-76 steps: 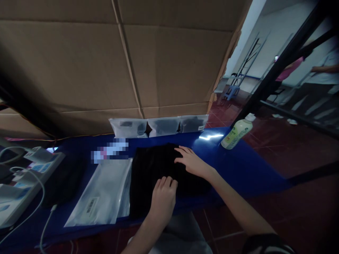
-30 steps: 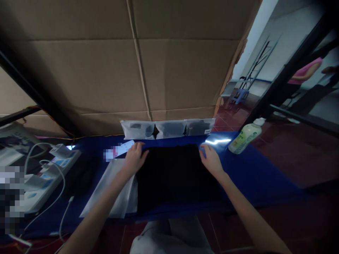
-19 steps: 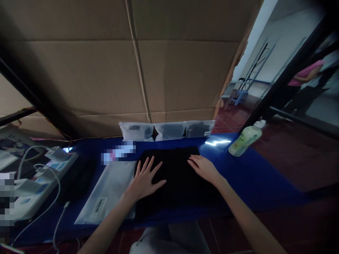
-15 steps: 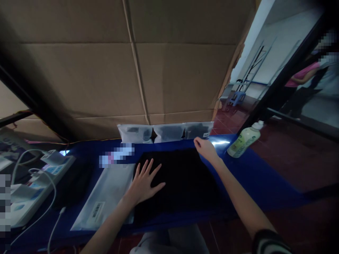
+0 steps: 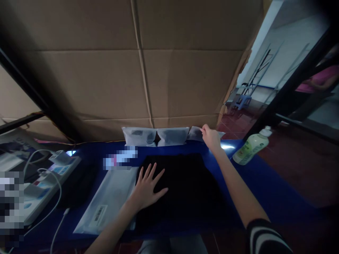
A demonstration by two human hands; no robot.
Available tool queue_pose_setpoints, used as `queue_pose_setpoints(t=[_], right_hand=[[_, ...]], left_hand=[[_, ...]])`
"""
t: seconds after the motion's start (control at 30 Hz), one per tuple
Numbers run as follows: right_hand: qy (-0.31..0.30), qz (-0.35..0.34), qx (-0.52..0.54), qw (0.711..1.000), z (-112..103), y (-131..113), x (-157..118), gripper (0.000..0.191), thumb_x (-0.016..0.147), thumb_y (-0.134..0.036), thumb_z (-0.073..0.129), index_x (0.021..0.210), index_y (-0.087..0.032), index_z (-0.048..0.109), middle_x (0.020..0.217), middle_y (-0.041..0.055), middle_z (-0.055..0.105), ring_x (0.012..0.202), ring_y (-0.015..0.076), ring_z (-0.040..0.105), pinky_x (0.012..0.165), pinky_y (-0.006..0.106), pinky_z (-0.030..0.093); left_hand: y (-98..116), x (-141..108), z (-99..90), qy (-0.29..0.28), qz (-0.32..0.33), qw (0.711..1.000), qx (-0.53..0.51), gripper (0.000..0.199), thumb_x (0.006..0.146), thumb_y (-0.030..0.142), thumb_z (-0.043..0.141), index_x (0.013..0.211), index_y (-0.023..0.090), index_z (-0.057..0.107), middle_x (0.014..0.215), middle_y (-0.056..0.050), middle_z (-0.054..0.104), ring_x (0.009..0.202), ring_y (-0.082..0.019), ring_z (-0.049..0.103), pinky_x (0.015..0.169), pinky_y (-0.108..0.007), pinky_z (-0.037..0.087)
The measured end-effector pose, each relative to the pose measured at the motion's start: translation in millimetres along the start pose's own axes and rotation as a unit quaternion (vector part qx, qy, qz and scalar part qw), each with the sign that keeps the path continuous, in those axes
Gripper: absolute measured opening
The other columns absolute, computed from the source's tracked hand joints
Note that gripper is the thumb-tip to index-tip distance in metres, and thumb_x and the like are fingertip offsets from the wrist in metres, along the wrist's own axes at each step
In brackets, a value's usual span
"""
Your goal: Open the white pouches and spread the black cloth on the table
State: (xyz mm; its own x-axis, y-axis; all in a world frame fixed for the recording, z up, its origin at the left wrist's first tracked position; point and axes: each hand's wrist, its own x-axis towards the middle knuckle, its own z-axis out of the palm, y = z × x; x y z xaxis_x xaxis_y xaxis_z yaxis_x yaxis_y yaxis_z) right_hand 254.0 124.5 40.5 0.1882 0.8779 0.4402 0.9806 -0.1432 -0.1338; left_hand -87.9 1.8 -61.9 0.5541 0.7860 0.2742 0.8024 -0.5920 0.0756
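Observation:
A black folded cloth (image 5: 182, 187), probably a garment, lies spread on the blue tabletop. My left hand (image 5: 148, 190) rests flat on its left part with fingers spread. At the back edge, my right hand (image 5: 212, 138) pinches the top of the rightmost frosted plastic bag (image 5: 194, 134), which bends and is partly hidden behind the hand. Left of it stand two more frosted bags, a middle one (image 5: 172, 137) and a left one (image 5: 139, 136) with a dark label. Beside the cloth, a larger frosted bag (image 5: 108, 197) with a barcode label lies flat, partly under my left forearm.
A green-white bottle (image 5: 251, 146) stands at the right. Leftward are a power strip (image 5: 50, 188) with chargers, cables and a dark pouch (image 5: 78, 185). A cardboard wall (image 5: 106, 81) closes off the back. A person in pink (image 5: 317, 81) stands beyond the frame.
My right hand has moved up from the cloth's far corner to the rightmost bag and taken its top edge, bending it. My left hand stays on the cloth. The view has shifted slightly.

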Motion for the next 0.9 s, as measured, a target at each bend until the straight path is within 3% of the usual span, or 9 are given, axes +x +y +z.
queue_pose_setpoints(t=[0.1,0.27,0.43,0.57,0.67,0.77,0.9], right_hand=[[0.032,-0.005,0.005,0.999,-21.5,-7.4,-28.7,0.029,0.101,-0.036,0.037,0.106,-0.018,0.060,0.083,0.0104,0.071,0.074,0.0237,0.064,0.059,0.027,0.031],[0.132,-0.089,0.070,0.985,-52.4,-30.0,-103.4,0.031,0.101,-0.037,0.038,0.094,-0.022,0.064,0.086,0.0075,0.071,0.073,0.0209,0.065,0.060,0.028,0.037],[0.155,-0.138,0.157,0.966,-57.4,-45.7,-158.2,0.023,0.099,-0.027,0.043,0.092,-0.024,0.065,0.094,0.0062,0.074,0.084,0.0194,0.069,0.076,0.029,0.049],[0.186,-0.137,0.191,0.954,-50.3,-47.6,-169.9,0.016,0.097,-0.023,0.049,0.093,-0.021,0.065,0.090,0.0052,0.074,0.077,0.0172,0.070,0.070,0.027,0.052],[0.194,-0.176,0.249,0.933,-54.1,-50.8,-170.4,0.011,0.091,-0.019,0.055,0.097,-0.020,0.063,0.095,0.0061,0.073,0.089,0.0198,0.069,0.084,0.033,0.055],[0.177,-0.210,0.334,0.902,-66.4,-58.7,-171.4,0.014,0.085,-0.020,0.061,0.099,-0.020,0.063,0.097,0.0051,0.073,0.102,0.0226,0.067,0.097,0.041,0.051],[0.117,-0.187,0.434,0.873,-83.6,-68.4,-173.8,0.007,0.083,-0.022,0.064,0.090,-0.023,0.064,0.091,0.0018,0.073,0.098,0.0209,0.068,0.086,0.034,0.055]], left_hand=[[0.8,0.3,-1.8,-0.008,-0.002,1.000,-0.002,0.071,0.089,0.061,0.047,0.150,0.032,0.028,0.158,-0.015,0.025,0.144,-0.037,0.025,0.110,-0.064,0.026],[1.1,1.9,-3.3,-0.013,0.000,1.000,-0.005,0.070,0.090,0.062,0.045,0.150,0.030,0.029,0.158,-0.015,0.027,0.144,-0.037,0.025,0.110,-0.065,0.025],[0.7,4.6,-4.5,-0.018,-0.003,1.000,-0.014,0.066,0.091,0.060,0.044,0.148,0.027,0.036,0.156,-0.015,0.032,0.145,-0.037,0.024,0.111,-0.064,0.023],[6.2,16.0,-19.1,0.012,-0.026,0.996,-0.088,0.051,0.095,0.050,0.042,0.138,0.024,0.050,0.147,-0.012,0.047,0.142,-0.032,0.033,0.115,-0.060,0.019],[13.4,33.0,-35.9,0.015,-0.064,0.973,-0.220,0.042,0.095,0.048,0.042,0.118,0.020,0.064,0.128,-0.011,0.063,0.130,-0.031,0.049,0.114,-0.054,0.026],[17.6,56.5,-45.2,-0.014,-0.060,0.949,-0.309,0.045,0.097,0.049,0.037,0.096,0.020,0.071,0.105,-0.009,0.073,0.107,-0.027,0.064,0.099,-0.041,0.043],[15.8,100.1,-37.1,-0.030,-0.068,0.899,-0.431,0.054,0.096,0.055,0.033,0.093,0.018,0.071,0.091,-0.007,0.074,0.087,-0.025,0.068,0.081,-0.033,0.049]])
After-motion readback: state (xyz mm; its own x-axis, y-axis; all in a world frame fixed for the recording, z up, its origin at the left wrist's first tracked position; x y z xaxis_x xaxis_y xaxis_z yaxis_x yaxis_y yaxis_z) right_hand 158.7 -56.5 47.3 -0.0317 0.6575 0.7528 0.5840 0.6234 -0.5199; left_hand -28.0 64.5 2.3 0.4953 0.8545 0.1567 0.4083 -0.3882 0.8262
